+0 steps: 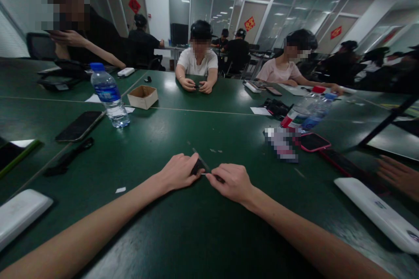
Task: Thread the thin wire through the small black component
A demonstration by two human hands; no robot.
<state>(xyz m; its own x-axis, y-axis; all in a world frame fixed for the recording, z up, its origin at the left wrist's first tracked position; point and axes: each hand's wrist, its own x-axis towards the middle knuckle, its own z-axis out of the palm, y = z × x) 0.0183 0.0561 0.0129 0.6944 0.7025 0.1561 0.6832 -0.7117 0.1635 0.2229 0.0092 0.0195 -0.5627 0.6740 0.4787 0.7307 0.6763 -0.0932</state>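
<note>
Over the middle of the green table (157, 226), my two hands meet, fingertips close together. My left hand (181, 171) is closed around a small black object (197, 167), mostly covered by the fingers. A thin, see-through strip (203, 162) slants along this object towards the right fingers. My right hand (235, 181) pinches a small dark piece (218, 178), and a thin pale tip points from it to the left hand. Exactly what these small pieces are is too small and too covered to tell.
A water bottle (109, 96), an open box (143, 97) and a phone (80, 126) stand or lie to the left. At right are bottles (303, 111), a pink-edged phone (314, 141), a white device (376, 211) and another person's hand (397, 176). People sit across the table.
</note>
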